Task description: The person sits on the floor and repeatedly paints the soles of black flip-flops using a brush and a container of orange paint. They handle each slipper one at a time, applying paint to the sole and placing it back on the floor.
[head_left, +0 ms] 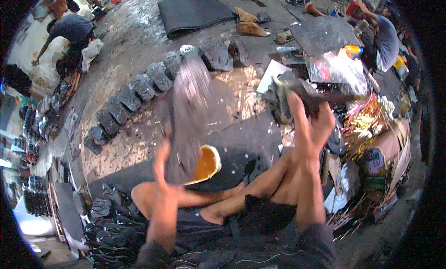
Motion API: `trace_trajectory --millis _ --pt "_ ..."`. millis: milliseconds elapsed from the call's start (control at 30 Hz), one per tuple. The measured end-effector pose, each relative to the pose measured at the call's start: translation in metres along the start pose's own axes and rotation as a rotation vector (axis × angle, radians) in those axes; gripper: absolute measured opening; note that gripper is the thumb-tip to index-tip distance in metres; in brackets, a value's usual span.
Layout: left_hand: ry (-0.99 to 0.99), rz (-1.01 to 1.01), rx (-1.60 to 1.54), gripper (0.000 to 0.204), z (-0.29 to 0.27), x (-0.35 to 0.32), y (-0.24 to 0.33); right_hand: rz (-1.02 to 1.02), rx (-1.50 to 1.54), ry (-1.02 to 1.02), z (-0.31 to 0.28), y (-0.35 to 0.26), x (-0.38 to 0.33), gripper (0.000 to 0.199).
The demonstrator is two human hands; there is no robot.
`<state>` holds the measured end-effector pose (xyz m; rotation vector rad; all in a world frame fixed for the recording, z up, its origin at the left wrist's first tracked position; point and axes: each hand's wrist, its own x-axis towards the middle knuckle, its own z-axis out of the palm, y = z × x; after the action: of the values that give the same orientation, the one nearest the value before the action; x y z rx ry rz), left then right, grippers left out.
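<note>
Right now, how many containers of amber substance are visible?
1: the pale-rimmed container, right of the left hand, partly covered by a blurred dark piece; others may be hidden.

On the grey floor lie a folded black sheet — far — and a brown board, a row of dark pieces along its far-left edge.

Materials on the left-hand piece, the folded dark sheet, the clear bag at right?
Dark piece in the left hand: possibly rubber or foam; flat and dark, but motion blur hides the finish.
Folded sheet: likely rubber or foam; fairly matte, thick layers at its edge.
Clear bag: almost certainly plastic film; glossy, see-through, crinkled.
</note>
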<state>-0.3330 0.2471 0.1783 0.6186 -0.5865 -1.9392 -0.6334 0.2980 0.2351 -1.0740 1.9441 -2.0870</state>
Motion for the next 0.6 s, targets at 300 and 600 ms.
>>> trace_trajectory --millis 300,600 --pt "0.175 -0.154 0.125 0.023 0.018 0.523 -0.144 0.404 -0.297 -0.124 -0.044 0.052 -0.014 0.038" --pt "0.116 0.039 0.234 0.017 -0.049 0.436 -0.19 0.603 -0.209 0.189 -0.006 0.085 -0.017 0.052"
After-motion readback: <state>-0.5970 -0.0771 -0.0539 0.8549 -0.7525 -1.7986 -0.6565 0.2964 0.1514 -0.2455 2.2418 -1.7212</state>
